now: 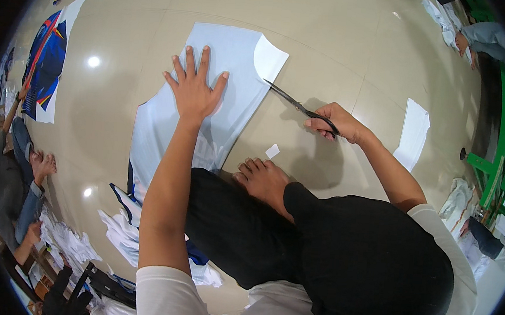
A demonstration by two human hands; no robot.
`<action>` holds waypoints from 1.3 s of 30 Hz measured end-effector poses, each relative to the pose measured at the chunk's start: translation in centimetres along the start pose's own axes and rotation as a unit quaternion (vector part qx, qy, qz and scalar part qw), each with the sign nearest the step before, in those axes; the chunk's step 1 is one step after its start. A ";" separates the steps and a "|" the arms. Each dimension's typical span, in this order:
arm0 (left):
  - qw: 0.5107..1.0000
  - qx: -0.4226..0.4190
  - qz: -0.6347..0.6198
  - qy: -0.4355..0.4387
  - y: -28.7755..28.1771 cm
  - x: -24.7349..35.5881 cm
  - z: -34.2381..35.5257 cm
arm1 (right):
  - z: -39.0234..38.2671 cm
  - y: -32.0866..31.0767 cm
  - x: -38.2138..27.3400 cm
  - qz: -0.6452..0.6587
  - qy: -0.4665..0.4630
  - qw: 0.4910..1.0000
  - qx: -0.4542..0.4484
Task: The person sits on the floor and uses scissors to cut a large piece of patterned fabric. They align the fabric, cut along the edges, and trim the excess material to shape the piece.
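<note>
A pale blue piece of fabric (167,122) lies flat on the tiled floor in front of me, with a white curved section (269,59) at its far right corner. My left hand (196,89) presses on the fabric, palm down and fingers spread. In my right hand (338,123) is a pair of black-handled scissors (291,100), my fingers wrapped round the handles. The blade tips reach the fabric's right edge, just below the white section. Whether the blades have fabric between them is too small to tell. My bare foot (262,179) rests by the fabric's lower right edge.
A small white scrap (272,151) lies near my foot, and a white folded sheet (412,133) farther right. Another person's hand (24,90) touches a colourful printed fabric (48,61) at left. Green metal frames (495,157) stand at right. White cloth (121,233) is heaped lower left.
</note>
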State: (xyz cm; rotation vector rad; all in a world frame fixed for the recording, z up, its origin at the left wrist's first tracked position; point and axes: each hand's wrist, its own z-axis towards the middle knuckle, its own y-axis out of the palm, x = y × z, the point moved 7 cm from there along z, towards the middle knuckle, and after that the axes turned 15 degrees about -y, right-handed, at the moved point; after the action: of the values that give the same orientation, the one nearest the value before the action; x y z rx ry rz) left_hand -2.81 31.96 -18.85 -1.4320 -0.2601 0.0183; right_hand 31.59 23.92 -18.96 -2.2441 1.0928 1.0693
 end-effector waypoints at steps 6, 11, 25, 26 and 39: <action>1.000 0.005 0.006 -0.004 0.0 -0.1 -0.1 | 0.3 0.3 -0.6 0.018 0.006 1.000 -0.001; 1.000 0.013 0.024 -0.008 0.5 -0.1 0.0 | 0.1 -0.2 -0.8 0.017 0.007 1.000 -0.005; 0.999 0.014 0.034 -0.007 0.8 -0.2 0.0 | 0.0 -0.9 -0.9 -0.008 0.001 1.000 -0.015; 0.999 0.012 0.033 -0.006 0.7 -0.2 0.1 | 0.2 -0.7 -1.0 -0.011 -0.002 1.000 -0.014; 1.000 0.012 0.028 -0.002 0.6 -0.1 0.0 | 1.0 0.5 -0.9 0.015 -0.024 1.000 -0.002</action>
State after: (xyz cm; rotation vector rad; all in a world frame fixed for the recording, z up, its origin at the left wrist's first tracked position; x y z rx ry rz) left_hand -2.83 32.02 -19.45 -1.4154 -0.2221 0.0691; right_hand 30.40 24.67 -18.84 -2.2005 1.1091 1.1318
